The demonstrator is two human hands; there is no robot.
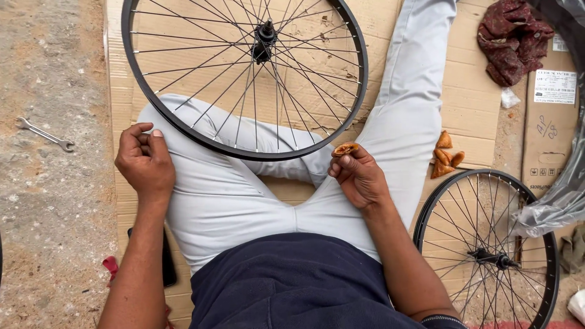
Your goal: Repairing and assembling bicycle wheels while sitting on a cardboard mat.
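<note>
I sit on flattened cardboard (469,97) with my legs in pale grey trousers. A black spoked bicycle wheel (244,73) rests across my legs. My right hand (359,176) pinches a partly eaten golden fried pastry (345,148) between its fingertips, just below the wheel's rim. My left hand (145,161) rests on my left knee beside the rim, fingers curled in with nothing visible in them.
Several more fried pastries (446,159) lie on the cardboard to the right. A second spoked wheel (487,250) lies at lower right under clear plastic wrap (557,201). A maroon cloth (512,39) sits top right. A wrench (44,134) lies on the dirt at left. A dark phone (168,262) is by my left hip.
</note>
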